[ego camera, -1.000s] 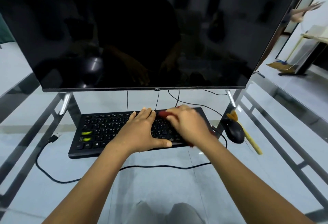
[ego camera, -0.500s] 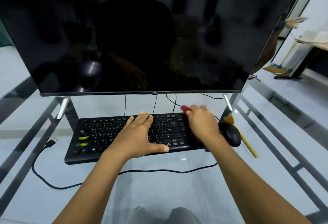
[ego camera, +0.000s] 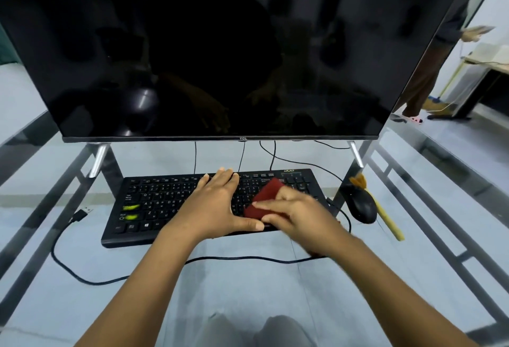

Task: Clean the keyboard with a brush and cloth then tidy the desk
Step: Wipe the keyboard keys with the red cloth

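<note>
While flat on the keyboard (ego camera: 170,203), left hand (ego camera: 217,206) open; right hand (ego camera: 297,214) around red cloth (ego camera: 264,199).

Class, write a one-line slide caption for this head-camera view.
Left hand steadies the black keyboard while the right hand wipes its keys with a red cloth.

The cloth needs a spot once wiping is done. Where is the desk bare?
Bare glass lies left of the keyboard beyond the USB cable, and in front, past the looping cord. Right of it is crowded: mouse and brush lie together.
</note>
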`<action>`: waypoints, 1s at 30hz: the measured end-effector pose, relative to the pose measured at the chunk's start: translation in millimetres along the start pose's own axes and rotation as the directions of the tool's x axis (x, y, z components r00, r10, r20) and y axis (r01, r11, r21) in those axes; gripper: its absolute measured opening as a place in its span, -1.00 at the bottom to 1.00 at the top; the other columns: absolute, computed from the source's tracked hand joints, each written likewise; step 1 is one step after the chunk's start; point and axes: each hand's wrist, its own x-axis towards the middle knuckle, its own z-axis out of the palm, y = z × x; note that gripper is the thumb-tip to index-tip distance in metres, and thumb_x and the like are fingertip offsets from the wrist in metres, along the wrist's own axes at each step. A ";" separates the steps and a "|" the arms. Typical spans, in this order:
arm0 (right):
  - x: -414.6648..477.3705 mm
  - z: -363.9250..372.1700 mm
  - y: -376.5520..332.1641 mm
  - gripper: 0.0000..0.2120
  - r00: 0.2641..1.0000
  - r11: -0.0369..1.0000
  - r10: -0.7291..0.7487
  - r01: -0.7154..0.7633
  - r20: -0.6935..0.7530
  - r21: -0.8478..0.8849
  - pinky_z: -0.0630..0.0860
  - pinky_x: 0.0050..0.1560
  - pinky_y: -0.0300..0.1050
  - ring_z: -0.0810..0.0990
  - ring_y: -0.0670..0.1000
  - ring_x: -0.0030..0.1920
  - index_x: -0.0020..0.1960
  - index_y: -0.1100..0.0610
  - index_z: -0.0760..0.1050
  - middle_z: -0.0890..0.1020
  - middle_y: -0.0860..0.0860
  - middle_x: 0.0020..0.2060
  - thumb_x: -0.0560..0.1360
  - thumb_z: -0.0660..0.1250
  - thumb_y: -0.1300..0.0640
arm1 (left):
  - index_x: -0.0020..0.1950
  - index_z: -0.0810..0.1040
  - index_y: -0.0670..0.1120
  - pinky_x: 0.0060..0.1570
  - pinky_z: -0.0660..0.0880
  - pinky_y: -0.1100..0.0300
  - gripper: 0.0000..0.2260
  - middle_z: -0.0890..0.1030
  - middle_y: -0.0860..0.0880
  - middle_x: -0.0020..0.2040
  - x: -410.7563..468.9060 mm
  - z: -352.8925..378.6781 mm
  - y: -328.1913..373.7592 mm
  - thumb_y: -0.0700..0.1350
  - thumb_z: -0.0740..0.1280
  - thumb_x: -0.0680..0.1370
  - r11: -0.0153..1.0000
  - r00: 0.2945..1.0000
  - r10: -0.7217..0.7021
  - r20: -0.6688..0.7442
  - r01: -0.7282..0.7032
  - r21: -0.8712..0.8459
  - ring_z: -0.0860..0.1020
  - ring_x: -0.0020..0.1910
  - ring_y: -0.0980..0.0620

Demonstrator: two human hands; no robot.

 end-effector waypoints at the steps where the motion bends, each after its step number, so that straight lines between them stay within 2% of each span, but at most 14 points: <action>1: 3.0 -6.4 11.0 -0.66 0.998 0.999 0.043 -0.043 -0.042 -0.009 0.47 0.02 -0.13 0.51 -0.05 -0.02 0.33 -0.19 0.48 0.47 -0.07 -0.05 0.56 0.26 -0.10 | 0.56 0.00 -0.08 0.50 -0.19 0.07 0.11 -0.04 0.02 0.58 0.1 -0.3 -0.3 0.53 0.24 0.21 1.000 1.000 -0.001 0.001 0.001 -0.004 -0.15 0.54 0.11; 4: 6.0 -15.8 40.5 -0.67 0.928 0.954 0.290 -0.299 -0.233 -0.002 0.49 -0.04 -0.14 0.54 0.01 -0.06 0.32 -0.16 0.50 0.47 -0.06 -0.03 0.57 0.26 -0.09 | 0.56 -0.01 -0.07 0.50 -0.19 0.07 0.12 -0.06 0.04 0.58 0.0 0.3 -1.0 0.54 0.23 0.20 1.000 1.000 -0.009 -0.002 0.009 -0.024 -0.16 0.53 0.13; 6: 0.2 -8.6 24.8 -0.67 0.958 0.976 0.216 -0.220 -0.190 -0.001 0.47 -0.03 -0.17 0.54 -0.01 -0.03 0.31 -0.18 0.50 0.49 -0.06 -0.03 0.56 0.26 -0.11 | 0.56 -0.01 -0.06 0.50 -0.18 0.06 0.12 -0.07 0.04 0.58 0.0 1.2 -1.5 0.55 0.22 0.20 1.000 1.000 -0.010 -0.003 0.010 -0.018 -0.17 0.53 0.13; 9: -14.1 -2.3 5.8 -0.66 0.999 0.999 0.034 -0.034 -0.007 0.030 0.48 0.01 -0.14 0.48 -0.08 -0.04 0.31 -0.20 0.49 0.49 -0.08 -0.05 0.55 0.28 -0.12 | 0.56 -0.02 -0.07 0.50 -0.18 0.06 0.13 -0.07 0.03 0.58 0.4 1.5 -1.1 0.55 0.23 0.19 1.000 1.000 -0.011 0.007 0.011 -0.001 -0.17 0.53 0.12; 11: -8.9 -15.4 27.5 -0.68 0.984 0.985 0.169 -0.170 -0.053 -0.031 0.52 0.01 -0.11 0.51 -0.05 -0.05 0.30 -0.19 0.51 0.48 -0.05 -0.03 0.55 0.27 -0.11 | 0.56 -0.01 -0.07 0.50 -0.19 0.06 0.13 -0.06 0.03 0.58 0.4 0.4 -1.2 0.55 0.23 0.19 1.000 1.000 -0.013 0.014 0.013 -0.002 -0.16 0.53 0.12; 14: -2.5 -21.7 51.2 -0.66 0.872 0.889 0.423 -0.452 -0.245 -0.073 0.61 -0.04 0.00 0.62 0.08 -0.09 0.31 -0.08 0.52 0.53 0.05 0.02 0.57 0.22 -0.12 | 0.56 -0.02 -0.06 0.51 -0.18 0.05 0.15 -0.07 0.04 0.58 0.7 -0.2 -1.6 0.57 0.18 0.16 1.000 1.000 -0.010 0.009 0.010 -0.008 -0.17 0.53 0.12; 15: -3.1 -16.8 43.7 -0.65 0.878 0.897 0.411 -0.437 -0.246 -0.062 0.60 -0.01 -0.01 0.62 0.09 -0.07 0.31 -0.08 0.52 0.55 0.06 0.03 0.57 0.22 -0.12 | 0.56 -0.03 -0.05 0.51 -0.18 0.05 0.16 -0.08 0.05 0.58 0.7 -0.1 -1.9 0.58 0.16 0.15 1.000 1.000 -0.010 0.008 0.010 -0.008 -0.18 0.53 0.13; 19: -10.3 -2.8 6.7 -0.67 0.989 0.993 0.121 -0.122 -0.083 -0.008 0.49 0.06 -0.13 0.56 0.03 0.04 0.31 -0.16 0.50 0.56 0.00 0.05 0.57 0.25 -0.11 | 0.56 -0.04 -0.05 0.51 -0.18 0.06 0.15 -0.09 0.05 0.58 0.4 1.2 -1.5 0.58 0.16 0.15 1.000 1.000 -0.012 0.013 0.012 0.001 -0.19 0.53 0.13; 21: 6.6 -13.4 26.5 -0.69 0.960 0.968 0.233 -0.245 -0.158 -0.061 0.50 0.05 -0.08 0.56 0.07 0.04 0.30 -0.12 0.52 0.55 0.03 0.04 0.58 0.23 -0.08 | 0.56 -0.04 -0.05 0.50 -0.19 0.06 0.13 -0.09 0.05 0.58 0.3 1.1 -1.4 0.56 0.19 0.18 1.000 1.000 -0.013 0.013 0.013 0.002 -0.18 0.53 0.13; 23: 24.3 -23.6 48.2 -0.68 0.833 0.860 0.470 -0.507 -0.291 -0.062 0.47 -0.05 -0.06 0.57 0.14 0.01 0.27 0.01 0.53 0.55 0.09 0.03 0.60 0.19 -0.05 | 0.56 -0.04 -0.05 0.51 -0.19 0.06 0.13 -0.10 0.05 0.58 -0.1 0.1 -0.3 0.56 0.18 0.18 1.000 1.000 -0.014 0.016 0.014 0.004 -0.19 0.53 0.12; 24: 30.6 -22.6 49.5 -0.68 0.794 0.827 0.523 -0.561 -0.310 -0.042 0.45 -0.07 -0.06 0.57 0.16 0.01 0.26 0.07 0.52 0.55 0.11 0.03 0.61 0.17 -0.04 | 0.56 -0.04 -0.05 0.51 -0.18 0.05 0.13 -0.10 0.05 0.58 0.0 -0.1 0.4 0.56 0.17 0.18 1.000 1.000 -0.014 0.014 0.014 0.004 -0.19 0.53 0.12; 25: 35.7 -18.8 41.9 -0.68 0.809 0.841 0.505 -0.540 -0.302 -0.042 0.45 -0.08 -0.05 0.57 0.17 0.02 0.24 0.09 0.52 0.56 0.12 0.04 0.61 0.16 -0.04 | 0.56 -0.04 -0.05 0.51 -0.18 0.05 0.14 -0.10 0.05 0.58 -0.1 -0.5 0.3 0.57 0.16 0.17 1.000 1.000 -0.016 0.010 0.016 0.002 -0.19 0.53 0.12; 28: 39.0 5.5 8.0 -0.69 0.952 0.962 0.241 -0.260 -0.188 -0.083 0.52 0.03 -0.01 0.57 0.13 0.06 0.25 -0.03 0.51 0.57 0.06 0.06 0.59 0.15 -0.09 | 0.56 -0.03 -0.06 0.51 -0.18 0.05 0.16 -0.09 0.04 0.58 -1.0 -0.3 0.0 0.58 0.14 0.14 1.000 1.000 -0.018 0.007 0.018 0.002 -0.18 0.53 0.11; 30: 46.2 0.7 13.9 -0.70 0.946 0.955 0.267 -0.285 -0.184 -0.078 0.52 0.02 0.00 0.56 0.12 0.04 0.24 -0.05 0.53 0.56 0.06 0.06 0.59 0.16 -0.09 | 0.56 -0.03 -0.06 0.50 -0.18 0.06 0.16 -0.08 0.03 0.58 -2.0 0.2 -0.9 0.58 0.13 0.13 1.000 1.000 -0.016 0.005 0.016 0.001 -0.17 0.53 0.11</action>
